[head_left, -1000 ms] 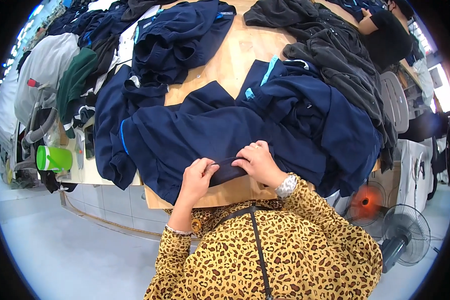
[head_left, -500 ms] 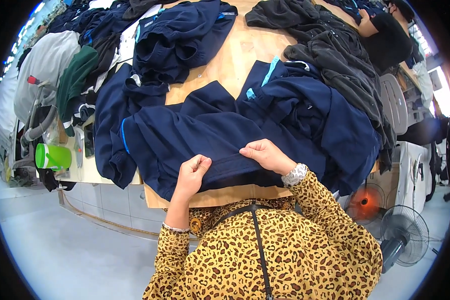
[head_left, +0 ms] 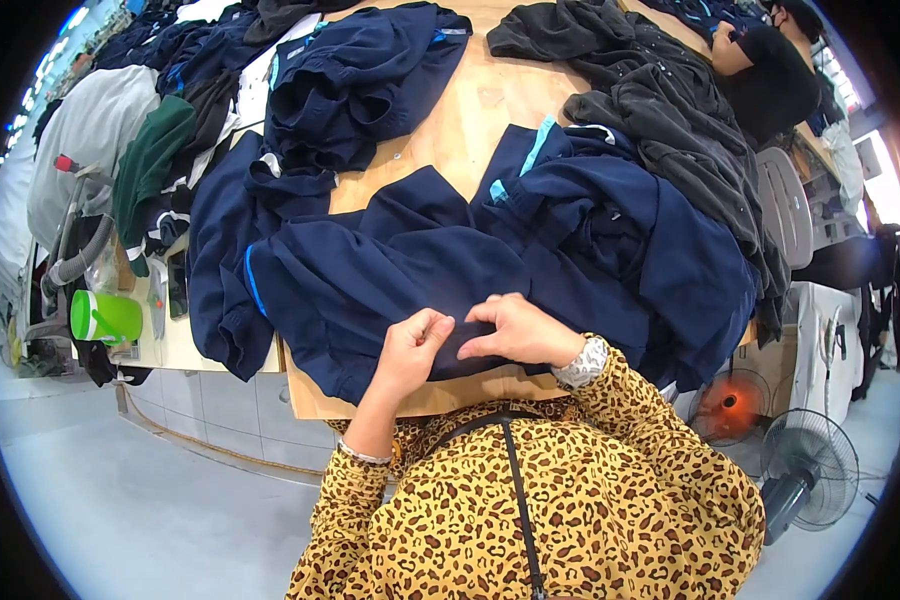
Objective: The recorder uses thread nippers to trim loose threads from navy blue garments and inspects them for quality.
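A navy garment [head_left: 320, 290] with a bright blue trim at its left end lies spread over the near edge of the table. Above its near part, my left hand [head_left: 408, 352] is closed, thumb pressed to the forefinger. What the pinch holds, if anything, is too small to tell. Just to its right, my right hand [head_left: 525, 333] is over the same cloth, thumb and fingers apart. Bunched navy cloth [head_left: 610, 215] with light blue strips sits beyond my right hand.
The wooden table [head_left: 445, 130] carries a navy garment pile [head_left: 360, 85] at the back and dark grey garments [head_left: 670, 120] on the right. A green container [head_left: 107, 316] stands at the left edge. Fans [head_left: 808, 465] are at lower right. Another person [head_left: 770, 75] works far right.
My left hand has moved right, closer to my right hand. My right hand has opened from its pinch on the cloth and shifted slightly left and nearer.
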